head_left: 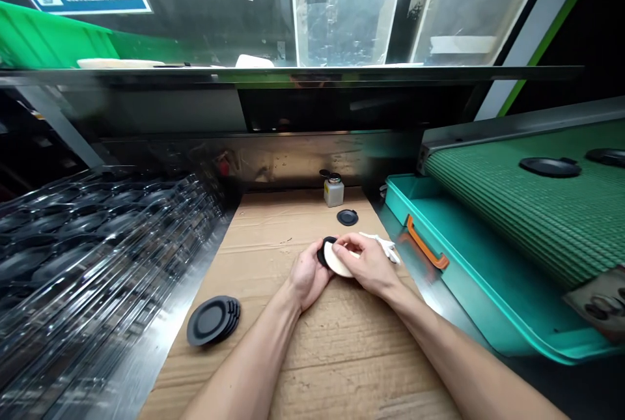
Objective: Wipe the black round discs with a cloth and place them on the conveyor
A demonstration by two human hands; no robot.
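Observation:
My left hand [311, 275] grips a round black disc [323, 253] by its edge, above the cardboard sheet [273, 224]. A pale cream round pad [336, 262] is pinched in my right hand [367, 262], held against the black disc and covering much of it. Beyond my hands lies a single black disc [347, 217], near a small whitish bottle [334, 192] with a dark cap. To the left of my forearm, several black discs [213, 320] rest in a leaning stack. White cloth or paper [383, 245] lies partly behind my right hand.
Clear plastic trays [112, 257] are piled at the left. On the right stands a teal bin [469, 277] with an orange handle [424, 244], beside a green conveyor belt [527, 211] carrying black discs [550, 167]. A metal shelf [312, 75] spans the back, with a green crate [53, 36].

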